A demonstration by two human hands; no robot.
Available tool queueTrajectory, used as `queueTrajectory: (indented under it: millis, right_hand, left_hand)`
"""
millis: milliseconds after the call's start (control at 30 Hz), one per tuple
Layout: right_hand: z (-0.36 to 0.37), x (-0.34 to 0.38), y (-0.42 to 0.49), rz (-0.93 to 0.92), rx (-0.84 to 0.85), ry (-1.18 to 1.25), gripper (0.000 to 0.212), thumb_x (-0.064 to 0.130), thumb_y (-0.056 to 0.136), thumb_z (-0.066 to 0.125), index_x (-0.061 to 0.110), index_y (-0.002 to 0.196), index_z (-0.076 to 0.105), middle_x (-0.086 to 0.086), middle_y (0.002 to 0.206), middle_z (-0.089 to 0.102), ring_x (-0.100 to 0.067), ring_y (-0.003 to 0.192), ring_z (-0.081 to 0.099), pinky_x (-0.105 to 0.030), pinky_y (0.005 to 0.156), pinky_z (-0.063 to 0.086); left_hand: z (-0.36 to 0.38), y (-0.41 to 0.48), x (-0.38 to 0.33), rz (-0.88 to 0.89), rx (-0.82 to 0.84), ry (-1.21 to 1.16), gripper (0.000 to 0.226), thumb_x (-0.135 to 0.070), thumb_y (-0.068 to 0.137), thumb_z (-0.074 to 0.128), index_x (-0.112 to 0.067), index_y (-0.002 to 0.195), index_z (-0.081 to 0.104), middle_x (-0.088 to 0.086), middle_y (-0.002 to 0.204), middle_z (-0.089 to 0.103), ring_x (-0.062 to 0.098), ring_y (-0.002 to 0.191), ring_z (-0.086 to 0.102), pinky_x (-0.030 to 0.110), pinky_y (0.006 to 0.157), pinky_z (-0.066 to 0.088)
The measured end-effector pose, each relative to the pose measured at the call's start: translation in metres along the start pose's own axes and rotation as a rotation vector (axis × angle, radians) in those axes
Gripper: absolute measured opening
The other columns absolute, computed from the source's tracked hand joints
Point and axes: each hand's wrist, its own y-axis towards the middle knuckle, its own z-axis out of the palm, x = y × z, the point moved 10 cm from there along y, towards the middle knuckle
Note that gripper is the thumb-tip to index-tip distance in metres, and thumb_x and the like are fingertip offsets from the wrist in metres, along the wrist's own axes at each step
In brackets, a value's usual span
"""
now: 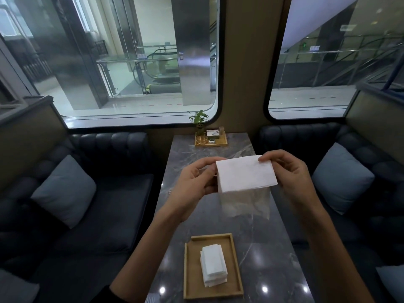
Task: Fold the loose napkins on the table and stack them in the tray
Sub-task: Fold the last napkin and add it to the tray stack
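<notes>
I hold a white napkin (246, 174) in the air above the grey marble table (262, 248); it is folded to a rectangle. My left hand (194, 182) grips its left edge, thumb on top. My right hand (288, 171) pinches its upper right corner. Nearer me, a wooden tray (190, 270) lies on the table with a stack of folded white napkins (213, 267) in its middle. The napkin's reflection shows on the glossy tabletop just below it.
At the table's far end stands a small wooden tray (211, 145) with a potted plant (200, 125) and small items. Dark sofas with blue-grey cushions (65, 191) flank the table on both sides. Windows lie behind.
</notes>
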Motion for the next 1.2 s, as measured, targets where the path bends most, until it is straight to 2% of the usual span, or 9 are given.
queueTrajectory:
  millis: [200, 333, 433, 500, 533, 700, 867, 1000, 1200]
  right_hand:
    - [-0.001, 0.012, -0.001, -0.095, 0.01, -0.128, 0.043, 0.0, 0.096, 0.055, 0.036, 0.081, 0.074, 0.011, 0.091, 0.071, -0.011, 0.089, 0.066, -0.015, 0.066, 0.052]
    - [-0.001, 0.012, 0.001, -0.09, 0.014, -0.174, 0.033, 0.003, 0.099, 0.051, 0.028, 0.093, 0.073, 0.007, 0.098, 0.071, -0.014, 0.095, 0.066, -0.023, 0.071, 0.056]
    - [0.005, -0.015, 0.005, 0.073, 0.078, 0.001, 0.028, 0.03, 0.101, 0.044, 0.028, 0.117, 0.067, -0.007, 0.113, 0.07, -0.023, 0.1, 0.067, -0.032, 0.076, 0.054]
    - [0.013, -0.036, 0.004, 0.201, 0.132, 0.1, 0.044, 0.053, 0.095, 0.043, 0.03, 0.126, 0.063, -0.01, 0.117, 0.071, -0.027, 0.103, 0.068, -0.035, 0.077, 0.055]
    - [0.017, -0.041, 0.003, 0.226, 0.158, 0.081, 0.044, 0.054, 0.094, 0.046, 0.029, 0.126, 0.063, -0.007, 0.116, 0.072, -0.027, 0.104, 0.069, -0.035, 0.076, 0.056]
    - [0.028, -0.041, -0.004, 0.204, 0.192, -0.033, 0.024, 0.013, 0.092, 0.063, 0.022, 0.114, 0.067, 0.003, 0.105, 0.077, -0.018, 0.099, 0.072, -0.027, 0.076, 0.06]
    - [0.029, -0.04, 0.001, 0.247, 0.103, 0.027, 0.031, 0.019, 0.091, 0.065, 0.016, 0.122, 0.065, -0.004, 0.113, 0.074, -0.02, 0.101, 0.073, -0.033, 0.079, 0.061]
    - [0.041, -0.039, -0.001, 0.268, 0.175, 0.049, 0.034, 0.018, 0.09, 0.065, 0.02, 0.124, 0.063, -0.001, 0.115, 0.074, -0.019, 0.102, 0.072, -0.035, 0.082, 0.061]
    - [0.042, -0.031, -0.002, 0.181, 0.125, 0.009, 0.025, 0.007, 0.093, 0.06, 0.026, 0.097, 0.076, 0.001, 0.103, 0.074, -0.022, 0.097, 0.068, -0.03, 0.07, 0.059]
  left_hand:
    - [0.005, -0.001, -0.002, -0.016, -0.004, -0.028, 0.029, -0.033, 0.1, 0.05, -0.018, 0.12, 0.065, 0.003, 0.117, 0.071, 0.021, 0.108, 0.07, 0.033, 0.084, 0.061]
    - [0.0, -0.001, -0.009, 0.044, -0.036, 0.083, 0.026, -0.014, 0.093, 0.064, -0.013, 0.12, 0.064, 0.001, 0.114, 0.071, 0.015, 0.103, 0.072, 0.028, 0.075, 0.062]
    - [-0.008, 0.0, -0.012, 0.07, -0.08, 0.042, 0.025, -0.006, 0.093, 0.063, -0.008, 0.118, 0.065, 0.009, 0.111, 0.074, 0.021, 0.1, 0.073, 0.026, 0.071, 0.061]
    - [-0.011, 0.001, -0.015, 0.078, -0.08, 0.026, 0.024, -0.005, 0.094, 0.062, -0.007, 0.117, 0.065, 0.01, 0.109, 0.075, 0.021, 0.098, 0.073, 0.026, 0.07, 0.061]
    - [-0.011, 0.001, -0.017, 0.083, -0.067, 0.027, 0.024, -0.004, 0.094, 0.061, -0.007, 0.117, 0.065, 0.009, 0.109, 0.075, 0.02, 0.097, 0.073, 0.026, 0.07, 0.061]
    - [-0.012, -0.001, -0.016, 0.08, -0.005, -0.044, 0.027, -0.01, 0.097, 0.058, -0.013, 0.123, 0.062, 0.007, 0.109, 0.074, 0.02, 0.097, 0.073, 0.034, 0.078, 0.062]
    - [-0.009, -0.005, 0.003, -0.015, 0.029, 0.094, 0.037, -0.018, 0.093, 0.065, -0.019, 0.128, 0.056, 0.003, 0.116, 0.073, 0.018, 0.101, 0.074, 0.037, 0.083, 0.062]
    - [-0.016, -0.008, 0.003, 0.003, -0.03, 0.054, 0.028, -0.016, 0.096, 0.061, -0.015, 0.124, 0.062, 0.0, 0.111, 0.074, 0.016, 0.099, 0.074, 0.031, 0.079, 0.062]
    - [-0.022, -0.009, 0.007, -0.047, -0.037, 0.01, 0.024, -0.012, 0.099, 0.055, -0.009, 0.121, 0.064, 0.011, 0.115, 0.072, 0.024, 0.104, 0.072, 0.038, 0.086, 0.061]
